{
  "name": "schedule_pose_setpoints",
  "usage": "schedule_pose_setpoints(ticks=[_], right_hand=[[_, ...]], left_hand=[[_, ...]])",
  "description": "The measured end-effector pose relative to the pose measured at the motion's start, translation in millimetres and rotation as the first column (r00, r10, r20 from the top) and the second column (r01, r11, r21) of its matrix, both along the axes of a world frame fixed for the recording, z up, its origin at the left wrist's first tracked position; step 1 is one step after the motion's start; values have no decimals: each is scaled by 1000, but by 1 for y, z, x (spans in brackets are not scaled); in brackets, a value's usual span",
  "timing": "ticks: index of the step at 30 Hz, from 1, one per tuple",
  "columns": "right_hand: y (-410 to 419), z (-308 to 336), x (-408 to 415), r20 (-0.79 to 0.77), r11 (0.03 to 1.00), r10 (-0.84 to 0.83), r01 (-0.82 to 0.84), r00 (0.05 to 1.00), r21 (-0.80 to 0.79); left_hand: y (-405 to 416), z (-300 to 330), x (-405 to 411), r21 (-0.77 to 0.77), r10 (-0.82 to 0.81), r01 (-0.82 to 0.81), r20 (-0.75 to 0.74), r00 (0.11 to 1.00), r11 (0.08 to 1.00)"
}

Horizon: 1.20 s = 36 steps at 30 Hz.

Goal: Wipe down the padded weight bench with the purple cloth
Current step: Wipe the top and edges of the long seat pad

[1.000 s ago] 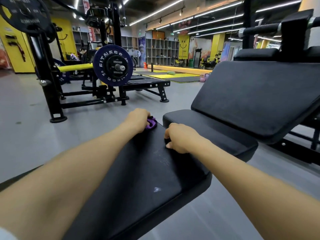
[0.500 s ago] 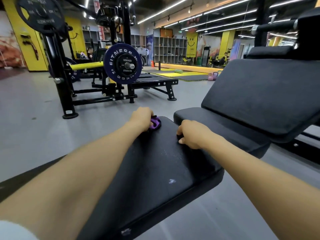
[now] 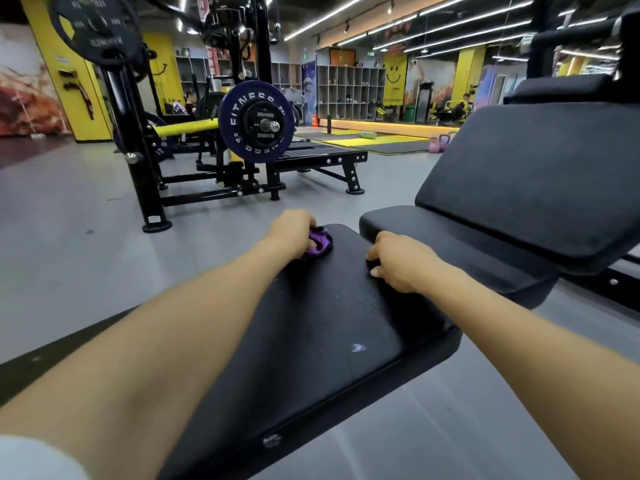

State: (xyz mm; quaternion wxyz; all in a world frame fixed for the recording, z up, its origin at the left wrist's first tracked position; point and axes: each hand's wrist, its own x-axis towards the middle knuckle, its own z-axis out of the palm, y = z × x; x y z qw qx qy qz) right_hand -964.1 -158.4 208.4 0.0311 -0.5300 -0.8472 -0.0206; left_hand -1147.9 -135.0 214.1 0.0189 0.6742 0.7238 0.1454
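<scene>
Left hand (image 3: 292,232) bunched around the purple cloth (image 3: 320,241), pressing it onto the far left corner of the padded weight bench (image 3: 332,327). Right hand (image 3: 403,263) curls over the far right edge of that same pad, bracing it. Best play, I'd say: flatten the wad so more fabric meets the vinyl, then draw long overlapping strokes back toward the body. The pad is smooth, black, round-cornered, faintly scuffed, with a pale fleck (image 3: 358,348) near the front; the cloth looks soft and crumpled.
</scene>
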Motion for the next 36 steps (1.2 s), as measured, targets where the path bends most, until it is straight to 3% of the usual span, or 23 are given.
schedule_pose_setpoints(ticks=[5, 10, 18, 26, 32, 36], right_hand=[[-2, -3, 2, -6, 1000, 0, 0, 1000, 10], [0, -5, 3, -2, 1000, 13, -13, 1000, 14], [1, -5, 5, -39, 1000, 6, -6, 999, -5], [0, -9, 5, -17, 999, 26, -25, 1000, 32], [0, -9, 4, -24, 1000, 13, -13, 1000, 25], [0, -13, 5, -39, 999, 7, -5, 999, 46]], left_hand=[[3, -2, 3, -1, 54, -54, -32, 998, 999], [-25, 2, -3, -82, -49, 39, -126, 991, 996], [-6, -12, 5, 54, 30, -31, 24, 999, 998], [-48, -8, -21, -14, -259, 260, 36, 965, 966], [-14, -12, 1, 52, -102, 104, -38, 994, 993], [-38, -11, 1, 25, -138, 139, -27, 990, 990]])
